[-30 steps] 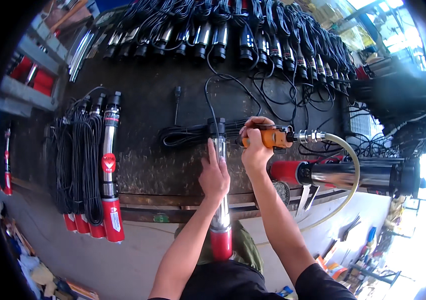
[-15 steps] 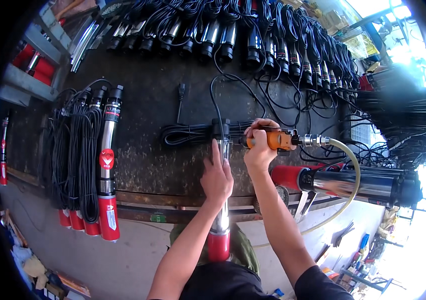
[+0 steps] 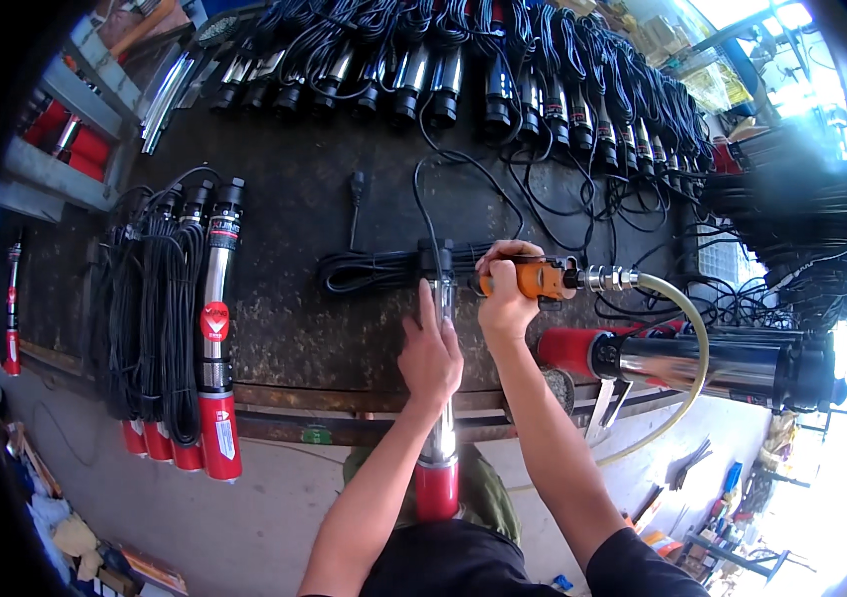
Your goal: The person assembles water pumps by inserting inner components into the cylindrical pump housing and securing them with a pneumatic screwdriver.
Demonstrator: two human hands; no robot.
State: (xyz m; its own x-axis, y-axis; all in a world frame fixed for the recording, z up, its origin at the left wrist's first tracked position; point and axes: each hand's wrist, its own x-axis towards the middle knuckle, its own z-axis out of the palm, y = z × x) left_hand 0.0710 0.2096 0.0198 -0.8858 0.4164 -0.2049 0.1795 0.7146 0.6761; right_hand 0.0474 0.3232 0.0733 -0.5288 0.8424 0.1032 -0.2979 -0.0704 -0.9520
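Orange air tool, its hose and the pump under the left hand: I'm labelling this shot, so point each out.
orange air tool [image 3: 528, 279], head view, on its orange body.
hose [image 3: 697, 333], head view, on its curved middle.
pump [image 3: 440, 453], head view, on its steel tube.

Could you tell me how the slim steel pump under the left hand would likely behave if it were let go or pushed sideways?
The slim steel pump is a round tube, so it may roll. Its red end overhangs the workbench edge, so it might tip without the left hand. Probably stiff and slippery.
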